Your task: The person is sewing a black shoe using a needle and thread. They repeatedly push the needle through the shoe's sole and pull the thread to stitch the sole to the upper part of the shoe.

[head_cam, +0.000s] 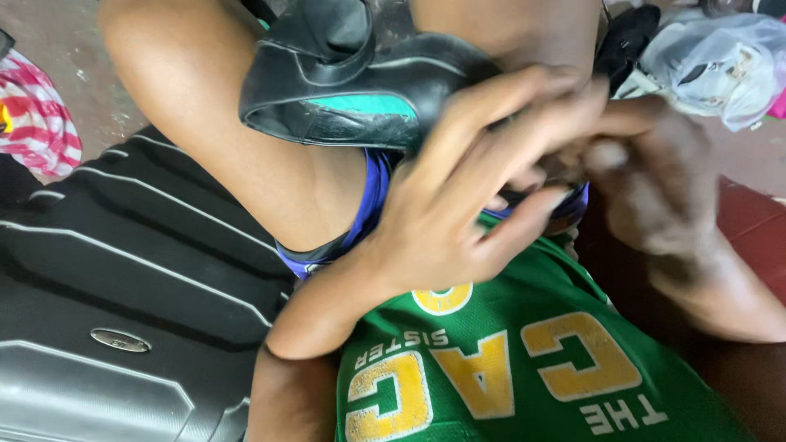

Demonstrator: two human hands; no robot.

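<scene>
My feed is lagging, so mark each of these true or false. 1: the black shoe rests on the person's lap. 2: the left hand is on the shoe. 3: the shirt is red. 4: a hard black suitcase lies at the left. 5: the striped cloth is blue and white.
1. True. The black shoe lies across the bare thigh.
2. True. The left hand spreads its fingers over the shoe's near end.
3. False. The shirt is green with yellow letters.
4. True. The ribbed black suitcase lies at the left.
5. False. The striped cloth is red and white.
The right hand is blurred; what it holds cannot be told.
</scene>
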